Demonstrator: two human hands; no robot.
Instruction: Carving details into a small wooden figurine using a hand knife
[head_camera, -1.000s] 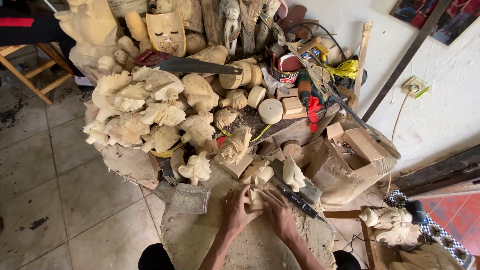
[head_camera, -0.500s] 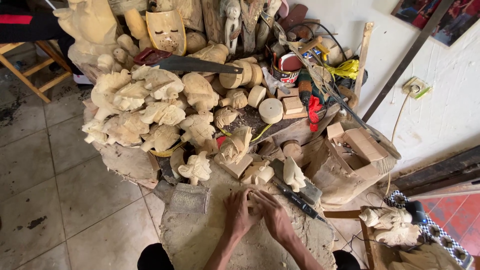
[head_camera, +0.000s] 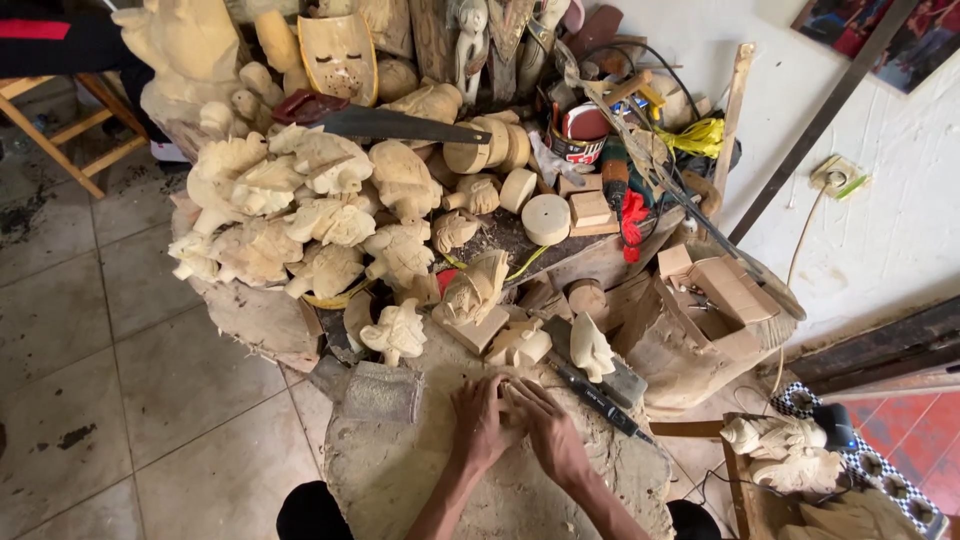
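My left hand (head_camera: 478, 420) and my right hand (head_camera: 548, 428) rest close together on a large rough wooden work block (head_camera: 400, 470), fingers touching. They are cupped over a small pale wood piece, which is almost wholly hidden beneath the fingers. A black handled tool (head_camera: 600, 400) lies just right of my right hand. A grey ribbed block (head_camera: 380, 392) lies just left of my left hand. Small pale carvings (head_camera: 395, 330) stand beyond my fingertips, one of them pointed (head_camera: 590, 345).
A heap of pale carved figures (head_camera: 300, 220) fills the far left of the bench, with a hand saw (head_camera: 400, 125) and a carved mask (head_camera: 340, 55) behind. Round wood discs (head_camera: 545, 215), an open wooden box (head_camera: 720, 290), a wooden chair (head_camera: 60, 120) and another carving (head_camera: 785, 450) surround the block.
My two hands have drawn together from slightly apart and now cover the small wood piece that showed between them before.
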